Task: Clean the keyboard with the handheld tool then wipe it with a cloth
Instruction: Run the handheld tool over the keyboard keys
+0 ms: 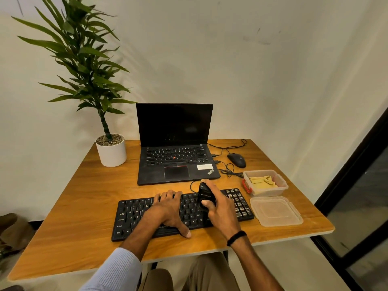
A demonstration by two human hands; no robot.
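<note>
At the bottom edge, trousered knees are seen under the near edge of the wooden table point(73, 217), with a pale striped sleeve point(117, 269) on the left arm and a black wristband point(236, 237) on the right wrist. A black keyboard point(134, 217) is laid near the front of the table, roughly parallel to its edge. The left hand point(168, 208) is pressed flat on the middle of the keyboard, its fingers straight and slightly spread over the upper rows and its thumb stretched out at the keyboard's front edge. The right hand point(220, 208) is wrapped round a black handheld tool point(204, 196), which is held nearly upright with its lower end down on the keys right of centre; whether the tip touches the keys cannot be told. Just beside the keyboard's right end a clear plastic lid point(276, 211) is laid flat. Just beyond the lid an open clear container point(270, 191) with a red clasp is placed, and a yellow cloth point(261, 181) is bunched inside it. Behind the keyboard an open ThinkPad laptop point(178, 160) with a dark screen is set. To its right a black wired mouse point(236, 160) is placed, its cable point(228, 171) looped between the laptop and the container. At the far left corner a green plant in a white pot point(112, 153) is stood against a pale wall.
</note>
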